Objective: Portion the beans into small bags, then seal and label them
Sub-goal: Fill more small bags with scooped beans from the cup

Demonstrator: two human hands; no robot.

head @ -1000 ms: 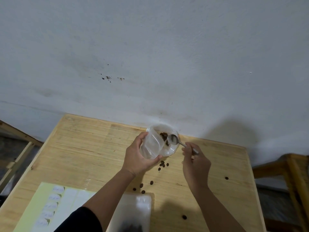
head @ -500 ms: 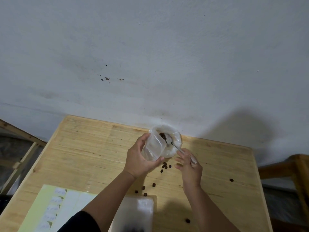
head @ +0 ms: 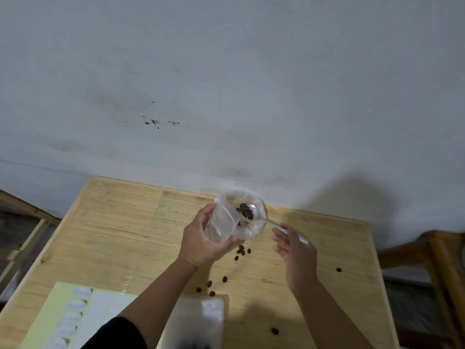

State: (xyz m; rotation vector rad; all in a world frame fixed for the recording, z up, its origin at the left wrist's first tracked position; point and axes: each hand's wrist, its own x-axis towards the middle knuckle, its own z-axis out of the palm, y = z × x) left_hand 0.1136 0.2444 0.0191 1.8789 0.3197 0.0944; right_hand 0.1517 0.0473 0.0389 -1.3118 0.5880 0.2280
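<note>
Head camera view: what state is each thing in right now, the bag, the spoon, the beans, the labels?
Small bag: mouth open, held above the table by left hand.
Spoon: bowl inside the bag with beans, handle pinched by right hand.
Loose beans: scattered on table.
Label sheet: flat, labels still on.

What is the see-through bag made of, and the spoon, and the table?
The bag looks like thin clear plastic: beans show through it. The spoon seems shiny metal, glinting silver. The table looks like pale wood with visible grain lines.
</note>
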